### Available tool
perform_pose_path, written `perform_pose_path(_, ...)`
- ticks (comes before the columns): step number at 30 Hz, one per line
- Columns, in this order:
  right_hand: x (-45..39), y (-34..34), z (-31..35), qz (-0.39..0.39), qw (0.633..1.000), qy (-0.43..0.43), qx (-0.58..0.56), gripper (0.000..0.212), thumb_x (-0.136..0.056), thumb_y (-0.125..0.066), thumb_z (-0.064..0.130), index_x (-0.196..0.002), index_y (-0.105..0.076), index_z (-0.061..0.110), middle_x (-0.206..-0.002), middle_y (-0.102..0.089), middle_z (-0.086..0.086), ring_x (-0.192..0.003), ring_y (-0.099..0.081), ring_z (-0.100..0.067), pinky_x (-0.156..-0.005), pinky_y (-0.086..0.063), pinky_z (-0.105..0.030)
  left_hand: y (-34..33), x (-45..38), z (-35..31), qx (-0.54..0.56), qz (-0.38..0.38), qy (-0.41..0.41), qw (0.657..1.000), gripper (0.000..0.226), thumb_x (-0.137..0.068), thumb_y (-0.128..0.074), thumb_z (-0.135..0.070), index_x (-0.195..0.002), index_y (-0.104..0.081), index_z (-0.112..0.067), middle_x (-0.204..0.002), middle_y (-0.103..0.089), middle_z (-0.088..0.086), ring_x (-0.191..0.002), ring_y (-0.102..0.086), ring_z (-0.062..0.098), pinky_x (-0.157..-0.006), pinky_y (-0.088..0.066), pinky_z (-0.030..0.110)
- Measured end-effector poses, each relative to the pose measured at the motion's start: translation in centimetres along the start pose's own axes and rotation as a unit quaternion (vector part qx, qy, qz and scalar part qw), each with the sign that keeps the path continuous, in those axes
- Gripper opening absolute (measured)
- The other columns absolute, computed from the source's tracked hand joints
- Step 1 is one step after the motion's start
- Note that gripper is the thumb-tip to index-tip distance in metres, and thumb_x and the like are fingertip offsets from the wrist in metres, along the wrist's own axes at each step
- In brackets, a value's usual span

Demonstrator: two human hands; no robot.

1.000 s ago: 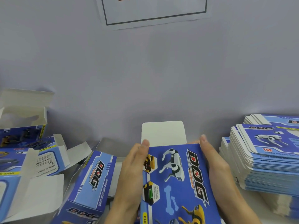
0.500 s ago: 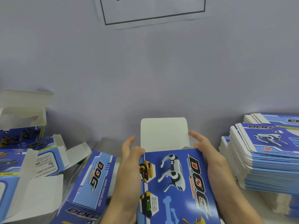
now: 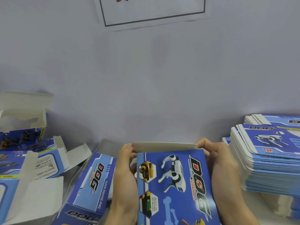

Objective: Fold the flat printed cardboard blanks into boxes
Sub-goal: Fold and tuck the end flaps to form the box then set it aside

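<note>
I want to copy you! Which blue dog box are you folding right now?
The one in the middle, held between both hands, its white flap bending down. The others lie untouched at the left.

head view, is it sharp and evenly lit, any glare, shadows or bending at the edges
Head view: soft, even light, no glare; faint shadows on the wall behind the held box and the stack of blanks; wide-angle bending tilts the edges; print on the folded boxes is slightly blurred.

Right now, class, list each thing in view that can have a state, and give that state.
Held box: erected, white end flap bent over, not tucked.
Left hand: gripping box side.
Right hand: gripping box, fingertips on flap.
Blanks stack: flat, unfolded.
Left boxes: erected, flaps open.
</note>
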State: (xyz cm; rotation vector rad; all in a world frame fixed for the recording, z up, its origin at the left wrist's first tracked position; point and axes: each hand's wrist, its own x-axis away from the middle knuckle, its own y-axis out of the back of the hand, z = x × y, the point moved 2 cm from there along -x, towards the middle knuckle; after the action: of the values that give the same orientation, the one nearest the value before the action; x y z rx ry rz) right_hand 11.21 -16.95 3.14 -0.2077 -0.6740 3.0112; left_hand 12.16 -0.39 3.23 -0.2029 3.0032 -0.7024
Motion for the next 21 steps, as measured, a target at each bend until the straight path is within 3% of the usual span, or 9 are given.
perform_pose_path(3,0.0,0.1,-0.1,0.000,1.000,-0.004,0.016,0.034,-0.088,-0.046,0.033,-0.061,-0.056,0.015,-0.068,-0.066,-0.017,-0.052,-0.063,-0.025,-0.050,-0.050,-0.029,0.3,0.8,0.3,0.004,-0.010,0.013,1.000,0.063,-0.073,-0.058,-0.058,-0.103,-0.064,-0.003,-0.088,-0.076,0.015,-0.075,-0.075,0.028,-0.060,-0.062,0.037)
perform_pose_path(6,0.1,0.3,-0.1,0.014,1.000,-0.003,0.020,0.033,-0.085,-0.051,0.033,-0.058,-0.058,0.016,-0.064,-0.066,-0.015,-0.049,-0.062,-0.025,-0.048,-0.051,-0.030,0.3,0.3,0.3,-0.015,-0.036,0.013,0.999,0.054,-0.085,-0.056,-0.055,-0.114,-0.065,-0.011,-0.093,-0.076,0.017,-0.079,-0.075,0.030,-0.058,-0.059,0.036)
perform_pose_path(9,0.0,-0.6,0.8,0.069,0.998,0.009,-0.004,0.017,-0.077,-0.068,0.031,-0.083,-0.070,0.015,-0.072,-0.068,-0.019,-0.048,-0.065,-0.019,-0.042,-0.051,-0.025,0.0,0.2,0.3,-0.036,-0.029,0.003,0.999,0.065,-0.070,-0.053,-0.066,-0.110,-0.065,-0.018,-0.100,-0.075,0.017,-0.093,-0.074,0.033,-0.078,-0.060,0.048)
perform_pose_path(11,0.2,-0.4,1.2,0.115,0.993,-0.007,0.022,0.035,-0.083,-0.068,0.007,-0.116,-0.065,0.018,-0.096,-0.071,-0.029,-0.056,-0.071,-0.015,-0.049,-0.054,-0.021,-0.3,0.3,0.0,-0.040,-0.014,-0.004,0.999,0.065,-0.065,-0.050,-0.068,-0.111,-0.066,-0.025,-0.104,-0.075,0.014,-0.098,-0.073,0.033,-0.091,-0.055,0.056)
perform_pose_path(13,0.2,-0.4,1.9,0.151,0.986,-0.034,0.058,0.042,-0.081,-0.071,0.014,-0.117,-0.062,0.035,-0.091,-0.073,-0.025,-0.063,-0.074,-0.023,-0.051,-0.056,-0.025,-0.3,0.3,0.0,-0.039,0.016,-0.001,0.999,0.053,-0.076,-0.052,-0.062,-0.114,-0.067,-0.029,-0.105,-0.076,0.012,-0.096,-0.074,0.031,-0.094,-0.054,0.056)
perform_pose_path(16,-0.4,3.7,2.0,0.112,0.984,0.001,0.135,0.032,-0.102,-0.045,-0.001,-0.131,-0.055,0.010,-0.050,-0.062,-0.003,-0.036,-0.057,-0.001,-0.044,-0.046,-0.014,0.1,0.2,-0.2,-0.015,0.054,0.017,0.998,0.060,-0.067,-0.060,-0.053,-0.119,-0.068,-0.023,-0.111,-0.073,0.012,-0.086,-0.069,0.034,-0.081,-0.051,0.049)
perform_pose_path(18,-2.1,5.8,2.2,0.033,0.995,-0.017,0.092,0.040,-0.108,-0.030,0.004,-0.144,-0.042,-0.006,-0.047,-0.055,0.009,-0.031,-0.049,0.006,-0.056,-0.043,-0.020,0.2,0.1,-0.6,-0.002,0.086,0.027,0.996,0.060,-0.066,-0.063,-0.049,-0.118,-0.070,-0.020,-0.110,-0.071,0.019,-0.073,-0.064,0.031,-0.066,-0.051,0.041)
perform_pose_path(20,-2.1,5.1,3.1,0.029,0.995,-0.047,0.085,0.044,-0.109,-0.030,0.013,-0.145,-0.030,-0.012,-0.074,-0.070,0.006,-0.035,-0.053,0.008,-0.056,-0.041,-0.017,0.1,0.2,-0.9,-0.026,0.102,0.018,0.994,0.055,-0.065,-0.063,-0.051,-0.110,-0.074,-0.021,-0.108,-0.072,0.022,-0.068,-0.066,0.027,-0.059,-0.053,0.038)
perform_pose_path(21,-0.7,3.8,3.0,0.047,0.993,-0.053,0.095,0.056,-0.108,-0.035,0.031,-0.141,-0.022,-0.013,-0.093,-0.075,-0.004,-0.047,-0.061,0.009,-0.052,-0.041,-0.012,0.1,0.2,-0.9,-0.042,0.101,0.010,0.994,0.052,-0.062,-0.064,-0.054,-0.103,-0.077,-0.023,-0.106,-0.073,0.019,-0.069,-0.067,0.027,-0.061,-0.053,0.038)
